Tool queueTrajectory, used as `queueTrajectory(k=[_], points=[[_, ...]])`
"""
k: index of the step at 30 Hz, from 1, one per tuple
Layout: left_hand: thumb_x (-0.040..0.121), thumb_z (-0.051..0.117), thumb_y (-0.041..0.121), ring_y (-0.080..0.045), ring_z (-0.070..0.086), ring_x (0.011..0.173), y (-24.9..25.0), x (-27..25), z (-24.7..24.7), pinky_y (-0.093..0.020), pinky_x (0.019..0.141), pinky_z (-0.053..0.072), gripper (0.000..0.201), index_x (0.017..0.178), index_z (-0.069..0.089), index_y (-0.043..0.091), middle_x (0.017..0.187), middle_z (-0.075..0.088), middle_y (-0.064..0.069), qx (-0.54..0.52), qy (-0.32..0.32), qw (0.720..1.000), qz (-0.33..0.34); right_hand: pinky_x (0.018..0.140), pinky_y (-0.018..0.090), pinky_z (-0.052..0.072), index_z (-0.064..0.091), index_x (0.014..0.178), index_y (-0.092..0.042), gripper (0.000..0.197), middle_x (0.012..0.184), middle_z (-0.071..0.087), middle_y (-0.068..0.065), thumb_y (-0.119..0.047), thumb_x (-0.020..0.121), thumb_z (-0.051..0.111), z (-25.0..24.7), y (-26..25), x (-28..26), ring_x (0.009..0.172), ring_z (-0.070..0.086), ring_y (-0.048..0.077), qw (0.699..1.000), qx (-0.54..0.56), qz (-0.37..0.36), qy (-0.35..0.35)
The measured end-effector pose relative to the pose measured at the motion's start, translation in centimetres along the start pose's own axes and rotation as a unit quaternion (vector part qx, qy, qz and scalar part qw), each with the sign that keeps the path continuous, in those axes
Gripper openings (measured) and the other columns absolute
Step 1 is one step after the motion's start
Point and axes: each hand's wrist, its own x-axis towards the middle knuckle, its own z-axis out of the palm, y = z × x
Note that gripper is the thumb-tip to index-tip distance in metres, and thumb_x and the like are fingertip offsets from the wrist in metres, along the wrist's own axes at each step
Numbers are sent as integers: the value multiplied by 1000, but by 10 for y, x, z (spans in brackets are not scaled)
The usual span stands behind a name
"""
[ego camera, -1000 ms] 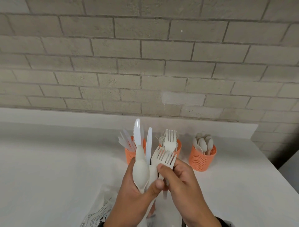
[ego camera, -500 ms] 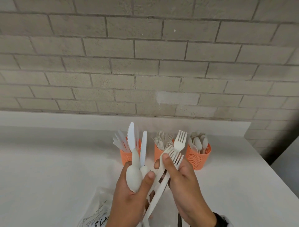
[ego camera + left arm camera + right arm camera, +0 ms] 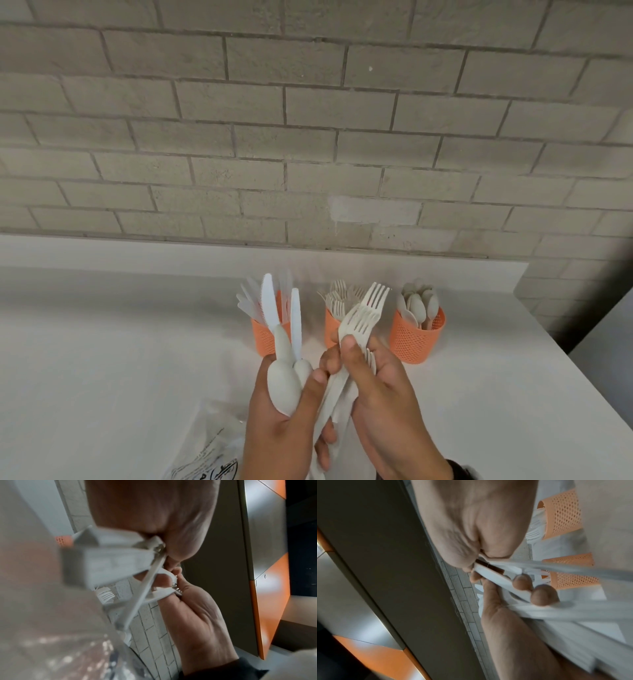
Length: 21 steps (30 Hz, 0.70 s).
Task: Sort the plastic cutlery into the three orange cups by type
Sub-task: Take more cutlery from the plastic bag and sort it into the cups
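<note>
In the head view my left hand point(image 3: 294, 387) grips a mixed bunch of white cutlery: two spoons point(image 3: 282, 380) bowl-down and two knives point(image 3: 269, 306) blade-up. My right hand point(image 3: 359, 363) pinches a stack of several forks point(image 3: 363, 317), tines slanting up to the right. Behind stand three orange mesh cups: the left cup point(image 3: 265, 339) with knives, the middle cup point(image 3: 330, 327) with forks, the right cup point(image 3: 416, 339) with spoons. The fork handles point(image 3: 145, 588) cross between both hands in the left wrist view. In the right wrist view the orange cups point(image 3: 563, 513) show past the blurred handles.
A clear plastic bag point(image 3: 205, 452) with black print lies on the white counter point(image 3: 102, 342) at the near left. A brick wall point(image 3: 308, 137) rises behind the cups. The counter's right edge point(image 3: 565, 370) drops off just beyond the spoon cup.
The forks have swung from upright to slanting right and have pulled apart from the spoons and knives. The left hand keeps its bunch nearly still.
</note>
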Motion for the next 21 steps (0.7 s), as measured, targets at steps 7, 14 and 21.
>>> queueTrajectory(k=[7, 14, 21], points=[[91, 64, 8, -35, 65, 45, 1, 10, -17, -36, 33, 52, 16, 98, 49, 6, 74, 59, -18, -4, 50, 999, -8, 57, 32, 47, 49, 93, -10, 22, 64, 44, 4, -30, 100, 44, -19, -30, 28, 54, 50, 18, 982, 44, -146, 116], [93, 62, 8, -29, 45, 31, 3, 12, -38, -25, 33, 38, 18, 90, 46, 1, 65, 56, -13, 13, 66, 998, 5, 54, 28, 41, 49, 89, -17, 18, 62, 44, -1, -26, 104, 45, -51, -58, 121, 53, 43, 12, 939, -30, -269, 215], [91, 64, 10, -23, 37, 29, 1, 8, -39, -25, 38, 40, 15, 87, 51, 6, 52, 53, -9, 2, 90, 996, 3, 54, 25, 44, 44, 85, -15, 26, 64, 51, 2, -32, 103, 45, -77, -5, 179, 53, 50, 14, 922, -203, -210, 254]])
